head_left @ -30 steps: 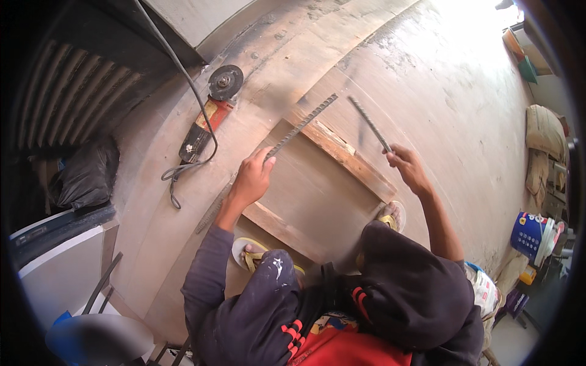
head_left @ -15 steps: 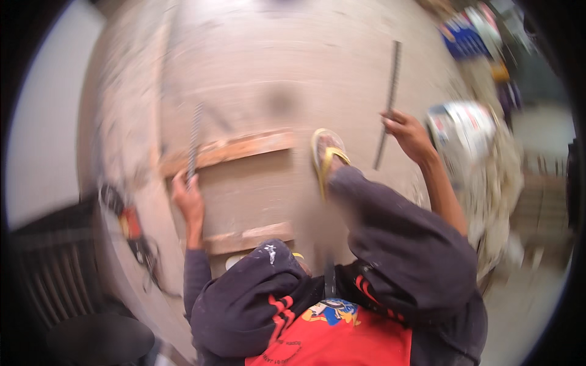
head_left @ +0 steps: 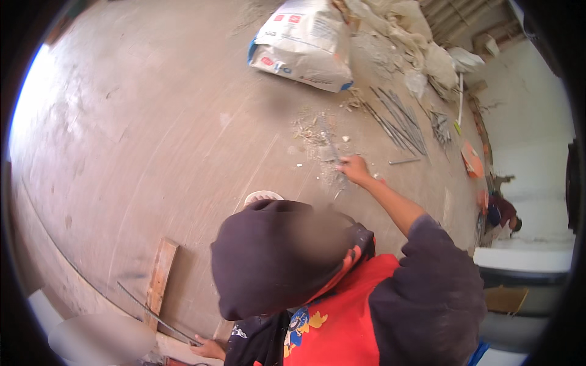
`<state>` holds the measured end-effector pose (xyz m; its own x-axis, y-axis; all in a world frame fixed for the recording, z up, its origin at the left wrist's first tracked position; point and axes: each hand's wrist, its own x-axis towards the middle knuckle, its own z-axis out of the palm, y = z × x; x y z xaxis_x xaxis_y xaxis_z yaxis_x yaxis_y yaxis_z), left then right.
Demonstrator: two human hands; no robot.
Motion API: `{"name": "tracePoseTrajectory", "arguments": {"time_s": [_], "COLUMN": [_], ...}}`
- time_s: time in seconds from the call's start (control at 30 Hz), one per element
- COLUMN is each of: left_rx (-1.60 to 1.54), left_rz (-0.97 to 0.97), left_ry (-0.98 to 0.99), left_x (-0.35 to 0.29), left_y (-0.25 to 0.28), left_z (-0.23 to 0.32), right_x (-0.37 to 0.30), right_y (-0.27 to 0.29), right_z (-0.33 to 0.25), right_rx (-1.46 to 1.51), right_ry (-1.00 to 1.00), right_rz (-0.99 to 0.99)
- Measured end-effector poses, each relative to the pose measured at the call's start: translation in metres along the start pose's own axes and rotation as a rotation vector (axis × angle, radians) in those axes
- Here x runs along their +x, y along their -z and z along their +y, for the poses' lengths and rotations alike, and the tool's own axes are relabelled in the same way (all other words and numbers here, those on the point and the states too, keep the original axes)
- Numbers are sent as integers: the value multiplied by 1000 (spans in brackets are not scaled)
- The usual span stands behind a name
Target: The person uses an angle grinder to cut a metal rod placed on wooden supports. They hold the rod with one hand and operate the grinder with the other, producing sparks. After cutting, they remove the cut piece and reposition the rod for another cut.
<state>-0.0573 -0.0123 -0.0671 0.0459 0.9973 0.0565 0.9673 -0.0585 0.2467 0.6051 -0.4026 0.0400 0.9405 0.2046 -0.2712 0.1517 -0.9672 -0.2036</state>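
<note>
At the lower left, my left hand (head_left: 209, 348) is closed round one end of a dark ribbed steel rod (head_left: 151, 312). That rod slants up and left across a wooden plank (head_left: 162, 274). Out in front of me, my right hand (head_left: 354, 169) is closed round a second steel rod (head_left: 331, 144), which is blurred and hard to tell from the rubble behind it. Debris and dust (head_left: 312, 135) lie on the floor beside the right hand. Farther right is a loose bundle of grey steel rods (head_left: 400, 125), with a short rod (head_left: 404, 161) lying apart from it.
A large white printed bag (head_left: 303, 46) stands on the concrete floor (head_left: 183, 122) ahead. Crumpled pale sacks (head_left: 421, 36) are heaped at the far right. An orange object (head_left: 472, 160) lies near the wall. Another person (head_left: 503, 210) bends down at the right.
My view has swung to the right, bringing the rod bundle and bag into sight. The right hand has reached down toward the debris; each hand keeps its rod.
</note>
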Motion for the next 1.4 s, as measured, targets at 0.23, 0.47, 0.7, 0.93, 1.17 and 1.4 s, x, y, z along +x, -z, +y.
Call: {"name": "tracePoseTrajectory", "arguments": {"time_s": [0.23,0.47,0.7,0.93,1.17,1.4], "left_rx": [51,-72,-295,-563,-659,-734], "left_rz": [29,-36,27,-52,135,271], "left_ry": [47,126,177,236,248,538], "left_x": [-10,-15,-14,1,-34,-92], "left_y": [47,67,70,49,70,96], "left_z": [23,61,90,88,64,51], "right_x": [99,155,177,155,-6,-111], "right_y": [-43,-35,-21,-27,-26,-51], "right_z": [67,62,-1,-157,-418,-511], "right_rx": [-288,-526,-529,-346,-192,-374], "right_ry": [84,25,171,617,1213,1480], "right_rz": [-16,-26,-24,-63,-267,-454]}}
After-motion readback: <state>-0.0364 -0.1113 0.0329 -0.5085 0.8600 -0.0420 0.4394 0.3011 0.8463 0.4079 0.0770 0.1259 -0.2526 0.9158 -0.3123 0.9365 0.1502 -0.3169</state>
